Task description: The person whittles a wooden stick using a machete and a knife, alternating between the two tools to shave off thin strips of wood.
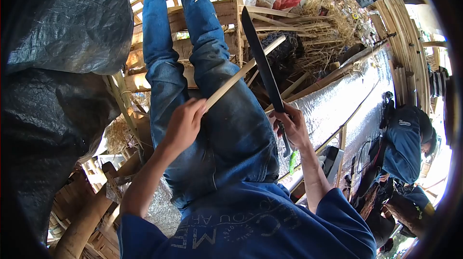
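My left hand [185,121] is closed around the lower end of a pale bamboo strip [231,82], which slants up and to the right over my jeans. The handle of a long dark machete [262,61] is in my right hand [293,123], fingers wrapped round it. Its blade points up and away from me. Near the strip's far end, the blade crosses in front of it in this view. Both hands are above my thighs, and my legs [217,78] stretch out ahead.
Black plastic sheeting [67,22] hangs at the left. Straw [333,32] and loose strips lie ahead right, beside a silver foil sheet [318,85]. Bamboo strips [402,42] stand at the right. A person in a blue jacket [404,143] bends at the far right.
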Tool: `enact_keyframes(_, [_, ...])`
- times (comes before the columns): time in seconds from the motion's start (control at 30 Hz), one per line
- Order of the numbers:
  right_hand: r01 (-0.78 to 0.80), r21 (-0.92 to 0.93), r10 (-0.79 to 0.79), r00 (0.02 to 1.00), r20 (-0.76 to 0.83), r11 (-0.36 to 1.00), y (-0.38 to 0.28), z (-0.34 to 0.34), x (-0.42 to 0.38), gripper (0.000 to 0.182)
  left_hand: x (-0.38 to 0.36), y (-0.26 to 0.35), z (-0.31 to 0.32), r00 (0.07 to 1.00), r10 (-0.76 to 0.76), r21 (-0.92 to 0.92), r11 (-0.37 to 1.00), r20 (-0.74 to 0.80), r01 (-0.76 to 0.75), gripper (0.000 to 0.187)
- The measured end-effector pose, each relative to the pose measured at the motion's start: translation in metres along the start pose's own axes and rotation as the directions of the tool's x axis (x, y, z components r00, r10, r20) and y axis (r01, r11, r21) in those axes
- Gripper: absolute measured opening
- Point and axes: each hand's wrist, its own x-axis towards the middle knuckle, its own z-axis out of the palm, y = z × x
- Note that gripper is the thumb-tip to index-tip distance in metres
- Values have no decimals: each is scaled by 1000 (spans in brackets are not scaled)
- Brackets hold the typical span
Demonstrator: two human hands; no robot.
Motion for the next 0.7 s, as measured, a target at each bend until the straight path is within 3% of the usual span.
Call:
enact_keyframes(0.03, [33,3,-33,999,10,999,-5,0,1,24,15,-7,9,1000,8,-3,1000,-4,-8,17])
enact_keyframes(0.13, [40,-123,-45,999,-31,992,-3,-4,19,28,41,-11,29,1000,-4,-43,999,1,4,19])
enact_keyframes(0.17, [2,-36,-3,1000,-26,999,-3,-5,24,27,43,-5,30,998,15,16,1000,-60,-14,20])
enact_keyframes(0.23, [-24,-55,20,998,-57,998,-7,-3,32,28,37,3,26,987,33,212,977,-159,1,28])
enact_keyframes(0.27, [-53,-68,47,995,-85,996,-7,-1,36,29,26,4,20,986,30,210,978,-161,4,28])
enact_keyframes(0.33, [-75,-157,58,992,-112,985,-6,0,45,31,1,3,0,969,174,458,886,-176,-76,23])
enact_keyframes(0.37, [-99,-243,65,988,-143,965,-5,1,50,33,-11,3,-10,970,169,457,887,-173,-73,23])
enact_keyframes(0.43, [-126,-208,101,987,-129,970,-4,-4,60,35,-30,5,-24,996,-87,452,889,3,76,20])
enact_keyframes(0.53, [-102,-238,73,989,-127,966,6,-10,87,43,-26,-4,-16,990,-133,294,946,-43,140,21])
enact_keyframes(0.6, [-61,-225,8,974,-225,972,5,-11,102,47,-12,-7,-4,990,-122,267,954,-68,136,22])
enact_keyframes(0.7, [-101,-201,47,965,-257,974,1,-17,119,50,17,-9,17,987,-120,200,970,-106,139,20])
